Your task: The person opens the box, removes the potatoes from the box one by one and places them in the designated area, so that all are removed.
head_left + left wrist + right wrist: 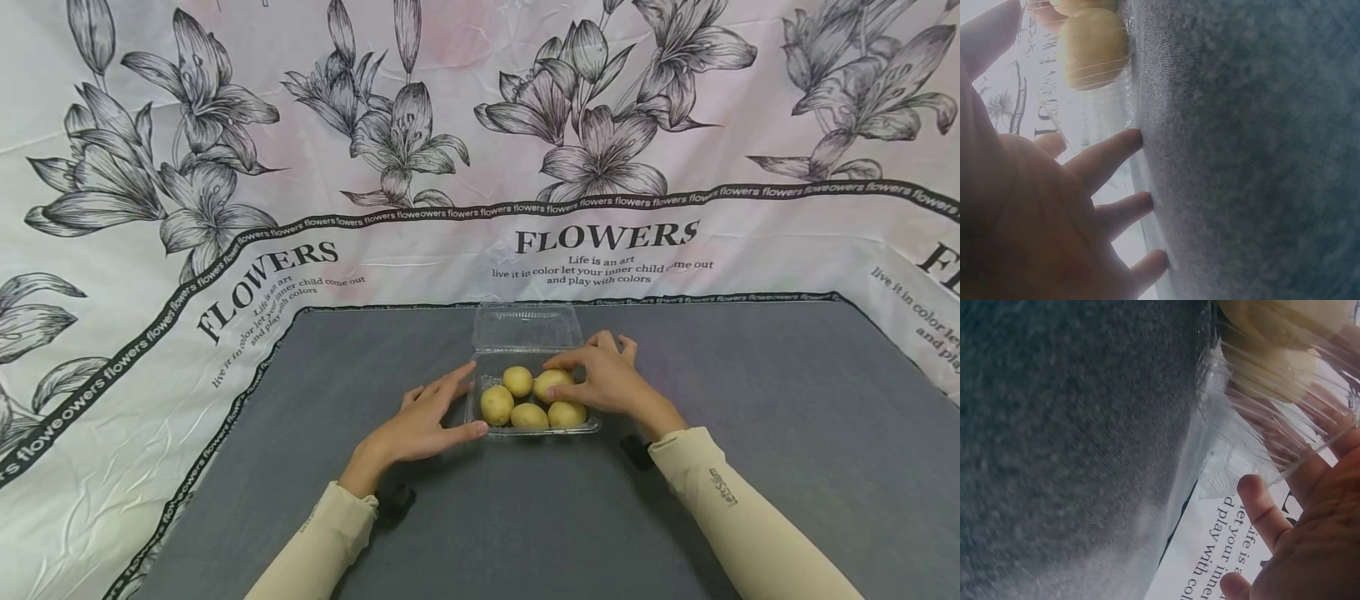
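Note:
A clear plastic clamshell box (587,427) stands on the grey table with its lid (527,326) folded back. Inside lie several small yellow potatoes (497,406). My right hand (609,377) reaches in over the right side and holds a potato (553,385) between thumb and fingers, at the back right of the box. Through the ribbed wall, the right wrist view shows fingers and pale potatoes (1285,369). My left hand (423,423) is at the left side, fingers spread, thumb at the near left corner. Its straight fingers (1107,159) show in the left wrist view.
The grey tabletop (480,525) extends around the box on all sides. Behind it hangs a white cloth (435,258) printed with flowers and lettering, which also borders the table's left and right edges. Dark wrist devices (395,505) sit under both cuffs.

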A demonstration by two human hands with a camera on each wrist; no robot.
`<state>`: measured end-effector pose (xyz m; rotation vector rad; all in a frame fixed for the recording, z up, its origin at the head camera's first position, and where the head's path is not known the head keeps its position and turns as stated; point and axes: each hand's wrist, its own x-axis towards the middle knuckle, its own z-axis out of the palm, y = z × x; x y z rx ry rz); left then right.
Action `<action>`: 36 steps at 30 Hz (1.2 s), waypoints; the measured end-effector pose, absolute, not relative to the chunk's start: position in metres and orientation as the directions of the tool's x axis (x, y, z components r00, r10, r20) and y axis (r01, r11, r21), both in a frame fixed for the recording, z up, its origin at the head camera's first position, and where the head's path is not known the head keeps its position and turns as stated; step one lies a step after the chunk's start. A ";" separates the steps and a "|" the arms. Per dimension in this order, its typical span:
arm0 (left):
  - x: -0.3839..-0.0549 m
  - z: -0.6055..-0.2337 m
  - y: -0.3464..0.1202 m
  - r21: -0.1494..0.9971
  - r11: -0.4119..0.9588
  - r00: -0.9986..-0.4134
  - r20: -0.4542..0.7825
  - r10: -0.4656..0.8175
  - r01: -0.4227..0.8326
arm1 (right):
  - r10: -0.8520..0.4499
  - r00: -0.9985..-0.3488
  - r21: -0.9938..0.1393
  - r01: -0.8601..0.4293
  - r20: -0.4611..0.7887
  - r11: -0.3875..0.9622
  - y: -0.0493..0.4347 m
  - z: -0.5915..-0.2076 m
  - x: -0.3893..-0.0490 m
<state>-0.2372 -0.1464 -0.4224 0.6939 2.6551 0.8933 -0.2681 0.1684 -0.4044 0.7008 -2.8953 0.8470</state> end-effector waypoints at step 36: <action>-0.236 -0.424 -0.144 0.624 0.696 -0.859 -0.075 0.507 0.356 | -0.302 -0.873 -0.613 -0.484 0.382 0.625 0.182 -0.412 -0.264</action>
